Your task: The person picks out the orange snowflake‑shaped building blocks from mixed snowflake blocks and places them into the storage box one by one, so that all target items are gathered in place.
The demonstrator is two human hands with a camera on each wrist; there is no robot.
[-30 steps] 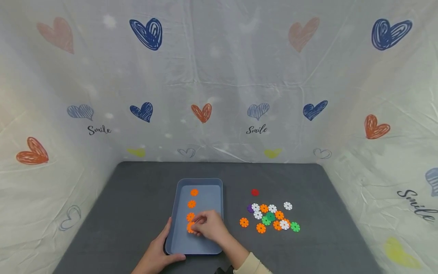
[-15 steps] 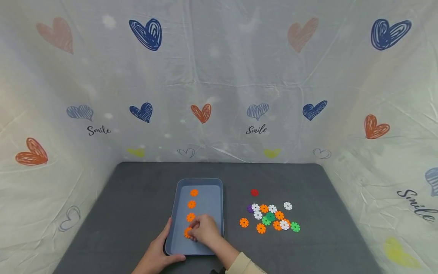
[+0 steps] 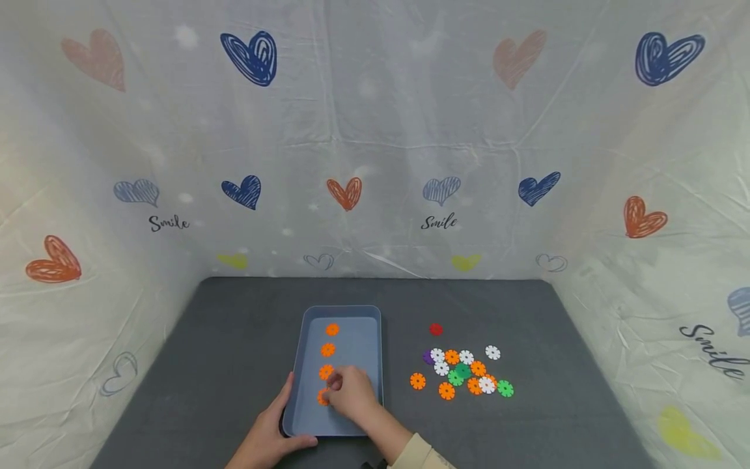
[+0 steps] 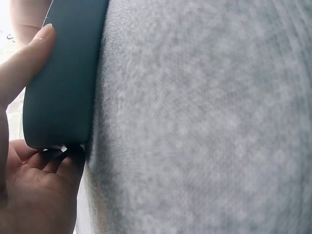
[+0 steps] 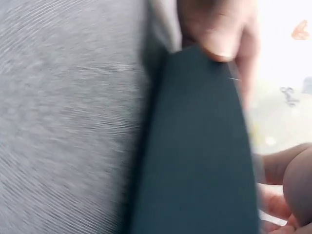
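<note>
In the head view, a blue-grey rectangular tray (image 3: 364, 345) lies on the table. My left hand (image 3: 266, 433) grips its near left corner; the left wrist view shows the thumb (image 4: 36, 56) against the tray's outer wall and fingers at its corner. Over the tray, my right hand (image 3: 353, 394) has bent fingers that pinch an orange snowflake disc (image 3: 322, 397), partly covered by the fingertips. Beyond it, three more orange discs (image 3: 328, 350) form a column. In the right wrist view, the tray wall (image 5: 195, 146) hides part of the right hand (image 5: 298, 183).
Right of the tray, several loose snowflake discs in orange, white (image 3: 466, 357), green (image 3: 505, 388) and purple (image 3: 428, 356) lie clustered, some overlapping. A red disc (image 3: 436, 329) sits farther back. A curtain with printed hearts (image 3: 344, 193) surrounds the dark grey table (image 3: 246, 339).
My right hand has shifted slightly left and toward me, and the nearest orange disc has slid toward me, away from the third one. The left hand and tray stay in place.
</note>
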